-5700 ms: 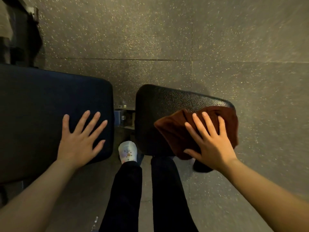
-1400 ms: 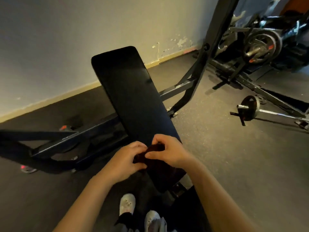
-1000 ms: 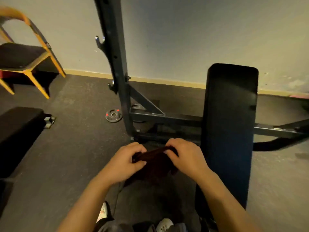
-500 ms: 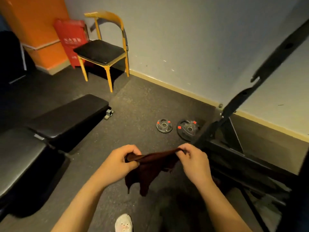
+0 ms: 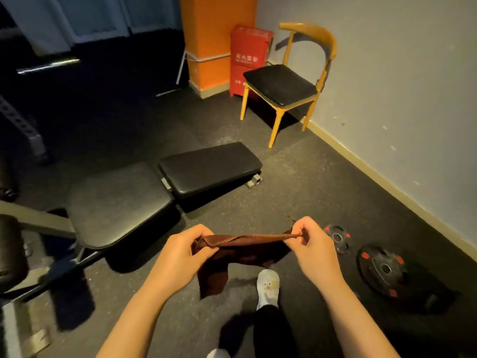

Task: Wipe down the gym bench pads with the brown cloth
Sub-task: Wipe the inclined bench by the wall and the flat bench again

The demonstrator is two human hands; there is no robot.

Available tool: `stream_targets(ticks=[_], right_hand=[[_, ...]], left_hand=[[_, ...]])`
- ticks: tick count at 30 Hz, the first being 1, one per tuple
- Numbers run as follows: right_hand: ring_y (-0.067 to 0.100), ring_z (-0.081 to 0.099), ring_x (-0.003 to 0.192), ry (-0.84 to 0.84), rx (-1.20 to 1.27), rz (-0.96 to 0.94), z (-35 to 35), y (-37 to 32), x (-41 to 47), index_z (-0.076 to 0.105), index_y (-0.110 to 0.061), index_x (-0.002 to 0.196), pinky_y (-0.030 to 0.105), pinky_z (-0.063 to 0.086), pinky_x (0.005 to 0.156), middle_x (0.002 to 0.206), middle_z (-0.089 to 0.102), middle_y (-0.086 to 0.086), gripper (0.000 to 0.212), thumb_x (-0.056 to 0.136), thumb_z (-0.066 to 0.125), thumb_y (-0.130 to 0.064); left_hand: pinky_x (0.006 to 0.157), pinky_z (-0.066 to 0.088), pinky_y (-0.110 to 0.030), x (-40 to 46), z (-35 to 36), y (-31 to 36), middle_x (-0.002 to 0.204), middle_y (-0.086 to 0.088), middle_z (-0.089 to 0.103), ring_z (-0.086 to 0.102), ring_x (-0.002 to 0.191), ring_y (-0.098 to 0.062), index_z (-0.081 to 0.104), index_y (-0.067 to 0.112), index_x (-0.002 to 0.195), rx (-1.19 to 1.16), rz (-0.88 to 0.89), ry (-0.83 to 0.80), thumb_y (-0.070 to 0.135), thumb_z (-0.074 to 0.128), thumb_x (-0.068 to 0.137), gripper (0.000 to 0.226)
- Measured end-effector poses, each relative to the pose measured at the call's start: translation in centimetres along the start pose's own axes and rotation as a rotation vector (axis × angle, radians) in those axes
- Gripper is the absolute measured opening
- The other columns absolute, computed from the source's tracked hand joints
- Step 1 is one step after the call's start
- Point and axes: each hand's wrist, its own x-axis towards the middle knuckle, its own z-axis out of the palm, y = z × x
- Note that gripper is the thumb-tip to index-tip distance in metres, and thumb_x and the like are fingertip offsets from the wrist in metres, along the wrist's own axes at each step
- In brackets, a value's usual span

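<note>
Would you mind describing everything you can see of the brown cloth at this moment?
The brown cloth is a dark reddish-brown fabric, soft and slightly fuzzy in look, with a stitched hem along its top edge. It is stretched out in the air between both hands: the left hand grips one end, the right hand pinches the other. The top edge runs roughly level, while the rest sags below, one corner hanging lowest under the left hand. It touches only the hands, hanging above the dark floor.
</note>
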Motion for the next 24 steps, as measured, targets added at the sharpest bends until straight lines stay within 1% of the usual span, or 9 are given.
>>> stream_targets(ticks=[5,8,10,12,14,16,19,21,24], right_hand=[[0.007,0.041,0.059,-0.138,0.004,-0.183,2.5,-2.5,10.7,0.054,-0.019,0.073,0.019,0.034,0.057,0.067,0.049,-0.003,0.023,0.086,0.068,-0.007],[0.014,0.054,0.089,-0.213,0.027,-0.303,2.5,-4.0,17.7,0.051,-0.029,0.072,0.014,0.037,0.074,0.093,0.054,-0.002,0.034,0.084,0.071,-0.005],[0.013,0.052,0.103,-0.263,0.056,-0.343,2.1,-5.1,21.8,0.047,-0.029,0.073,0.024,0.035,0.086,0.104,0.055,-0.004,0.036,0.086,0.069,-0.004],[0.015,0.052,0.084,-0.344,-0.013,-0.314,1.9,-6.7,25.7,0.042,-0.024,0.074,0.030,0.034,0.077,0.084,0.055,-0.006,0.030,0.091,0.063,-0.012],[0.022,0.044,0.070,-0.312,-0.111,-0.344,2.3,-8.3,29.1,0.040,-0.022,0.075,0.034,0.033,0.069,0.065,0.045,-0.005,0.028,0.094,0.060,-0.022],[0.024,0.045,0.068,-0.228,-0.140,-0.454,3.0,-9.9,31.5,0.044,-0.023,0.075,0.034,0.034,0.067,0.062,0.042,-0.007,0.028,0.097,0.058,-0.031],[0.025,0.053,0.065,-0.271,-0.186,-0.547,4.5,-12.5,35.4,0.049,-0.014,0.067,0.034,0.034,0.062,0.060,0.048,-0.004,0.044,0.099,0.050,-0.045],[0.026,0.054,0.066,-0.322,-0.133,-0.519,5.9,-14.0,38.3,0.051,-0.008,0.068,0.037,0.036,0.062,0.062,0.051,0.001,0.046,0.098,0.053,-0.044],[0.023,0.055,0.063,-0.344,-0.043,-0.435,7.5,-16.0,42.3,0.055,-0.009,0.074,0.039,0.042,0.061,0.066,0.056,0.006,0.046,0.091,0.056,-0.052]], left_hand=[[0.066,0.042,-0.014,5.6,-1.6,-1.5,0.083,0.027,0.065,0.061,0.081,0.000,0.064,0.038,0.084,0.047,-0.120,0.181,0.018,0.069,0.091,0.022],[0.067,0.044,-0.020,10.0,-1.4,-0.9,0.082,0.022,0.065,0.061,0.078,-0.003,0.061,0.036,0.087,0.005,-0.205,0.296,0.016,0.066,0.093,0.021],[0.063,0.041,-0.018,12.9,-1.0,0.2,0.078,0.022,0.064,0.058,0.071,-0.002,0.057,0.032,0.087,-0.032,-0.224,0.332,0.013,0.062,0.096,0.021],[0.062,0.040,-0.017,15.7,-0.9,1.2,0.078,0.023,0.063,0.057,0.069,0.000,0.054,0.030,0.087,-0.042,-0.229,0.378,0.012,0.060,0.098,0.021],[0.064,0.040,-0.016,18.0,-1.4,1.5,0.082,0.024,0.063,0.057,0.072,0.001,0.053,0.031,0.088,-0.041,-0.252,0.400,0.013,0.059,0.098,0.021],[0.067,0.041,-0.015,19.9,-2.4,1.2,0.087,0.025,0.063,0.059,0.078,0.002,0.054,0.030,0.091,-0.050,-0.282,0.429,0.015,0.059,0.098,0.017],[0.070,0.043,-0.017,23.1,-3.9,0.2,0.088,0.016,0.064,0.059,0.083,-0.005,0.054,0.026,0.095,-0.125,-0.358,0.499,0.020,0.057,0.099,0.008],[0.067,0.041,-0.016,25.7,-4.7,-0.9,0.081,0.004,0.062,0.057,0.075,-0.009,0.050,0.027,0.095,-0.171,-0.407,0.546,0.022,0.056,0.100,0.009],[0.066,0.038,-0.011,30.4,-6.1,-3.0,0.084,0.007,0.058,0.053,0.073,0.001,0.047,0.023,0.098,-0.204,-0.412,0.547,0.023,0.053,0.102,0.006]])
